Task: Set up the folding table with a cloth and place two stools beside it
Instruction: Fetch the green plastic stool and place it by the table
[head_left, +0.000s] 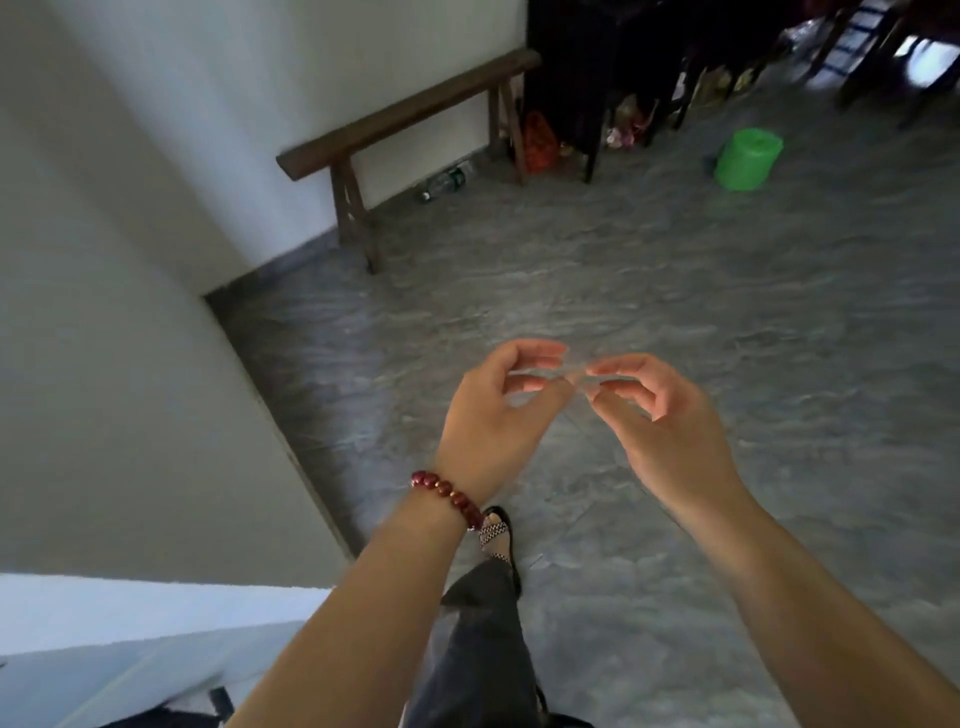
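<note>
Grey floor (623, 291) lies ahead, with a long bench (405, 122) along the wall. What looks like a green stool (748, 158) stands well ahead and rightward, nearer the right hand (670, 415) than the left hand (493, 410). No folding table shows. Both hands curl, fingertips nearly meeting; whether they pinch anything is unclear.

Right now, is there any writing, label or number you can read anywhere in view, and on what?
None readable.
The clear plastic bottle lying under the dark wooden bench has a green label, too blurred to read.
The green cylinder-shaped object shows no lettering.
</note>
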